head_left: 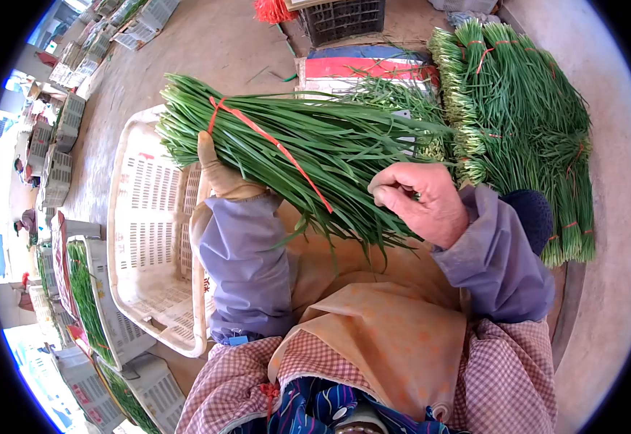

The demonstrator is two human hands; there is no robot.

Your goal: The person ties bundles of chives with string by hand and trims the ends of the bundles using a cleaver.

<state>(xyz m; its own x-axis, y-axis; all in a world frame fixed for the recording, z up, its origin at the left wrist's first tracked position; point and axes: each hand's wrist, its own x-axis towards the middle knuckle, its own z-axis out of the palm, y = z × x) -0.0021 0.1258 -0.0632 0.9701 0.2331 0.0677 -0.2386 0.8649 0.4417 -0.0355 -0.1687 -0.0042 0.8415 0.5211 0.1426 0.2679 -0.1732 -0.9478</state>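
Observation:
A large bundle of long green stalks (315,148) lies across the middle above the lap, pale cut ends at the upper left. A red tie (276,145) circles it near those ends, one long tail trailing over the leaves. My left hand (223,172), in a tan glove, holds the bundle from below near the tie, thumb up on its side. My bare right hand (422,201) is at the leafy end, fingers curled and thumb against the index finger. Whether a leaf is between those fingertips I cannot make out.
An off-white plastic basket (158,224) stands at the left. Tied green bundles (525,123) are piled at the right. Loose leaves (395,98) lie on a striped sheet (359,67) ahead. A black crate (341,23) stands beyond. Filled crates (102,296) and distant people are far left.

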